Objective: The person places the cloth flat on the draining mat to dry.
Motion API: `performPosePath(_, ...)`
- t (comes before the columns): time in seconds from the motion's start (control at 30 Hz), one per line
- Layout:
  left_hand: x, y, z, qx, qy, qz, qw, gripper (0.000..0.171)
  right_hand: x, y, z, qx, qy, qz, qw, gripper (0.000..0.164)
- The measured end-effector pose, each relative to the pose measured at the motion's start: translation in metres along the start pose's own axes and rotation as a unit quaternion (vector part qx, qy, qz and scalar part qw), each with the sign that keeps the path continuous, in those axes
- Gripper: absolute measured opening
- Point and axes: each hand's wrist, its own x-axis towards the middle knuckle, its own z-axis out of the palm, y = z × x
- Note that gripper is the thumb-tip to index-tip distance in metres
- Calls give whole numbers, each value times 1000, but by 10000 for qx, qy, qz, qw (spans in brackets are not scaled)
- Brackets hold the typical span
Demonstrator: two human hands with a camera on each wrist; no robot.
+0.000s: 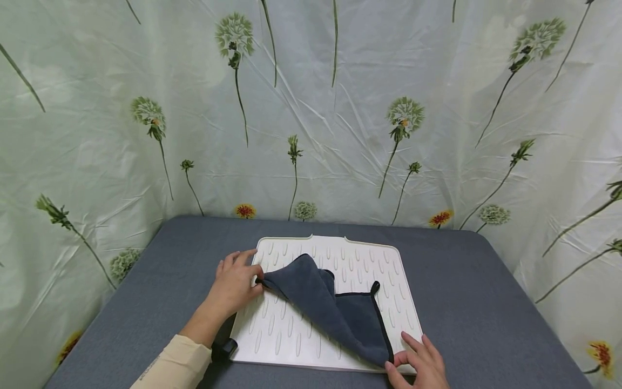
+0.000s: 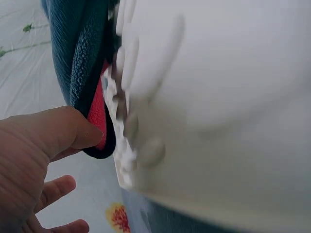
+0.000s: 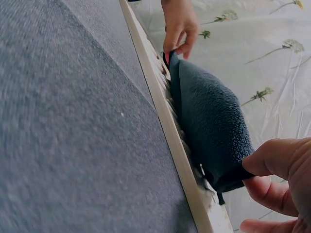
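A dark blue cloth (image 1: 311, 302) with black edging lies slanted and partly folded over a white ribbed tray (image 1: 272, 346). At the tray's left side my left hand (image 1: 235, 283) pinches one corner of the cloth between thumb and finger. Its pinkish-red underside (image 2: 98, 121) shows at that corner in the left wrist view. By the tray's front right corner my right hand (image 1: 420, 362) pinches another corner, with thumb and finger on the black edge in the right wrist view. A small black loop (image 1: 376, 287) sticks up from the cloth's back right corner.
The tray stands on a table covered in grey-blue fabric (image 1: 466, 302). Behind it hangs a pale curtain (image 1: 340, 135) printed with dandelions and flowers. A black strap (image 1: 223, 350) sits at the left wrist, beside the tray's front left corner.
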Motion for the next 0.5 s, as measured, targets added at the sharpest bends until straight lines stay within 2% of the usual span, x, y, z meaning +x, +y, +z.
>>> performPosePath(0.27,1,-13,0,-137,44,-91,9999,12,0,9,5,-15,225,-322,9992,23)
performPosePath(0.37,-1,-12,-1,-161,-222,-187,9994,10,0,11,9,-91,204,-341,9992,25)
performPosePath(0.5,-4,-10,-1,-204,-639,-328,9972,10,0,8,8,-148,-76,-70,9998,25)
